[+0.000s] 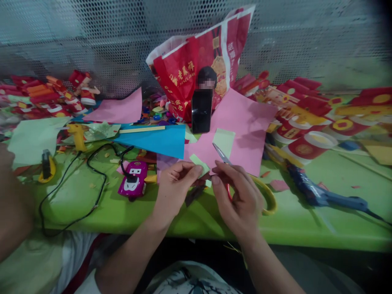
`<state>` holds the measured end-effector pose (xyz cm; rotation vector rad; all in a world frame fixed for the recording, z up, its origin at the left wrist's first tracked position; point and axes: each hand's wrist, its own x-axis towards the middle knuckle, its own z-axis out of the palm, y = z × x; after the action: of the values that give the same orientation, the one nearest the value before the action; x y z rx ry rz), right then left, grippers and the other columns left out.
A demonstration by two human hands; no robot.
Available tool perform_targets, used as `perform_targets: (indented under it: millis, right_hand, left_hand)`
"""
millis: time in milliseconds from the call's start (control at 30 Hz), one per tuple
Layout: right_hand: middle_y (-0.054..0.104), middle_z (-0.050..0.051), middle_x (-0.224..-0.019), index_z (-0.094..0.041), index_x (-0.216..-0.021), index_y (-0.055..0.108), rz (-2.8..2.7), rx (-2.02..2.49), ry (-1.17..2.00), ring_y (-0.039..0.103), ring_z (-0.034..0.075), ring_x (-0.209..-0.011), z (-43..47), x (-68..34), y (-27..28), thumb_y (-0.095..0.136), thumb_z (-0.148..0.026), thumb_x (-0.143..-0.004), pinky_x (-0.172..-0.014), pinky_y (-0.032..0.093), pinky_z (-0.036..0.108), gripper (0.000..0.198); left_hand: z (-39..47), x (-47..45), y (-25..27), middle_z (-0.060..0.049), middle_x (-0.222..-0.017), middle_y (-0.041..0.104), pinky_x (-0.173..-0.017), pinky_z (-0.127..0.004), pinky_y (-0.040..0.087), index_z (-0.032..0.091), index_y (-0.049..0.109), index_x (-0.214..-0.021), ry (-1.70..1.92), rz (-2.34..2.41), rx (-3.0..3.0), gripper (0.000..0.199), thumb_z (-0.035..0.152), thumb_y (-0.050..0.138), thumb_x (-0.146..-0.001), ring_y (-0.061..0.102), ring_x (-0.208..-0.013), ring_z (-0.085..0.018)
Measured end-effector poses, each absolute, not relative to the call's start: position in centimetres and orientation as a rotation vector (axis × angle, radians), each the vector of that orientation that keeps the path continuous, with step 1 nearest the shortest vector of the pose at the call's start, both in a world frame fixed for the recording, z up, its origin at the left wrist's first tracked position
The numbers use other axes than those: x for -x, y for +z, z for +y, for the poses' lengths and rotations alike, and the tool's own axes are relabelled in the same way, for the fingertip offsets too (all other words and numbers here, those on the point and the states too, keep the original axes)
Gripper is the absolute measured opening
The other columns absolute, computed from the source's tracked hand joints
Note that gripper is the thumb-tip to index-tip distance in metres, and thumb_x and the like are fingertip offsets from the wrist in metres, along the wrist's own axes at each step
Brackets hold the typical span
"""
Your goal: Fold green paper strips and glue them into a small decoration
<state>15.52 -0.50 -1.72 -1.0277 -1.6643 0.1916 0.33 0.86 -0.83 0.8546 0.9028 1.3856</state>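
Note:
Between the thumb and fingers of my left hand [176, 185] is a small piece of light green paper [199, 164]. My right hand [240, 198] is closed around a pair of scissors [222, 153], the blades pointing up and away to the left. A bit of red handle shows under the palm. The fingertips of both hands nearly meet at the green piece's lower corner. A yellow loop [271, 200] lies by the right hand; I cannot tell whether it belongs to the scissors. A larger light green sheet [226, 141] lies on pink paper [245, 118] just beyond.
A phone [201, 112] leans against a red printed bag [183, 77]. A purple power strip [134, 179] and black cord are on the left, with a yellow tape cutter [47, 167]. A blue glue gun [324, 198] and red paper cups [306, 147] stand right. Another person's arm [14, 204] enters from the left.

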Motion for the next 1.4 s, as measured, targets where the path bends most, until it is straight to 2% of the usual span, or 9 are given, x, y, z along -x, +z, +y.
perform_targets:
  millis: [133, 333, 600, 733, 867, 967, 1100, 1233, 1400]
  right_hand:
    - [0.074, 0.003, -0.104, -0.024, -0.118, 0.075, -1.603, 1.067, 0.476, 0.071, 0.018, -0.089, -0.4, -15.9, -1.4, 0.072, -0.023, -0.101, -0.076, 0.058, 0.032, 0.018]
    - [0.071, -0.001, -0.087, -0.024, -0.099, 0.076, -1.546, 1.057, 0.568, 0.065, 0.014, -0.076, 0.0, -15.9, -1.3, 0.075, -0.023, -0.098, -0.069, 0.054, 0.027, 0.002]
    - [0.071, -0.001, -0.079, -0.023, -0.087, 0.076, -1.4, 1.021, 0.913, 0.068, 0.015, -0.07, 0.3, -16.3, -1.3, 0.08, -0.032, -0.093, -0.062, 0.056, 0.026, 0.012]
    - [0.075, 0.001, -0.082, -0.023, -0.088, 0.079, -1.327, 0.991, 0.984, 0.071, 0.016, -0.069, 0.4, -16.3, -1.2, 0.084, -0.036, -0.088, -0.063, 0.062, 0.026, 0.015]
    - [0.079, 0.001, -0.08, -0.024, -0.088, 0.082, -1.239, 0.986, 1.054, 0.073, 0.016, -0.063, 0.7, -16.2, -1.4, 0.088, -0.036, -0.084, -0.062, 0.066, 0.028, 0.015]
    - [0.08, 0.0, -0.078, -0.025, -0.087, 0.083, -1.194, 1.007, 1.034, 0.074, 0.015, -0.061, 0.7, -16.3, -1.5, 0.089, -0.034, -0.083, -0.062, 0.066, 0.026, 0.011]
    - [0.079, -0.001, -0.074, -0.025, -0.09, 0.084, -1.158, 1.033, 1.002, 0.076, 0.015, -0.068, 0.6, -16.3, -1.6, 0.088, -0.034, -0.085, -0.065, 0.065, 0.025, 0.011]
    - [0.08, -0.001, -0.074, -0.025, -0.09, 0.084, -1.137, 1.005, 1.067, 0.079, 0.018, -0.07, 0.8, -16.2, -1.9, 0.092, -0.037, -0.081, -0.068, 0.068, 0.028, 0.017]
    - [0.083, 0.003, -0.08, -0.023, -0.091, 0.085, -1.123, 1.01, 1.101, 0.08, 0.021, -0.069, 0.8, -16.1, -2.1, 0.096, -0.039, -0.075, -0.067, 0.069, 0.032, 0.026]
  left_hand:
    - [0.8, -0.5, -0.8, -0.001, -0.085, 0.077, -0.075, -0.024, 0.066, 0.02, 0.084, -0.086, 1.398, 0.908, -0.936, 0.015, 0.033, 0.09, -0.084, 0.074, -0.077, -0.013]
    - [0.7, -0.4, -0.9, -0.001, -0.084, 0.081, -0.073, -0.021, 0.064, 0.022, 0.085, -0.089, 1.404, 0.961, -1.137, 0.009, 0.03, 0.087, -0.088, 0.074, -0.076, -0.012]
    - [0.5, -0.2, -1.1, -0.002, -0.083, 0.081, -0.074, -0.027, 0.066, 0.021, 0.082, -0.087, 1.384, 1.008, -1.253, 0.014, 0.034, 0.084, -0.091, 0.077, -0.075, -0.016]
    - [0.4, 0.0, -1.2, -0.004, -0.086, 0.08, -0.078, -0.03, 0.066, 0.02, 0.081, -0.089, 1.342, 1.019, -1.319, 0.019, 0.038, 0.081, -0.093, 0.075, -0.079, -0.018]
    - [0.3, -0.1, -1.2, -0.004, -0.084, 0.079, -0.076, -0.031, 0.067, 0.02, 0.081, -0.088, 1.32, 1.009, -1.261, 0.023, 0.043, 0.08, -0.094, 0.075, -0.077, -0.018]
    - [0.2, -0.3, -1.2, -0.005, -0.091, 0.081, -0.076, -0.03, 0.067, 0.02, 0.082, -0.095, 1.314, 1.002, -1.22, 0.022, 0.041, 0.084, -0.09, 0.077, -0.081, -0.018]
    - [0.3, -0.5, -1.6, -0.005, -0.093, 0.082, -0.075, -0.028, 0.067, 0.019, 0.083, -0.102, 1.318, 1.015, -1.165, 0.028, 0.033, 0.092, -0.08, 0.078, -0.079, -0.017]
    - [0.7, -0.3, -1.6, -0.005, -0.092, 0.083, -0.078, -0.029, 0.068, 0.018, 0.083, -0.093, 1.335, 0.953, -1.066, 0.022, 0.032, 0.093, -0.079, 0.078, -0.078, -0.016]
    - [0.8, -0.1, -0.9, -0.003, -0.083, 0.08, -0.071, -0.026, 0.066, 0.018, 0.081, -0.085, 1.365, 0.951, -1.041, 0.016, 0.029, 0.091, -0.079, 0.075, -0.069, -0.014]
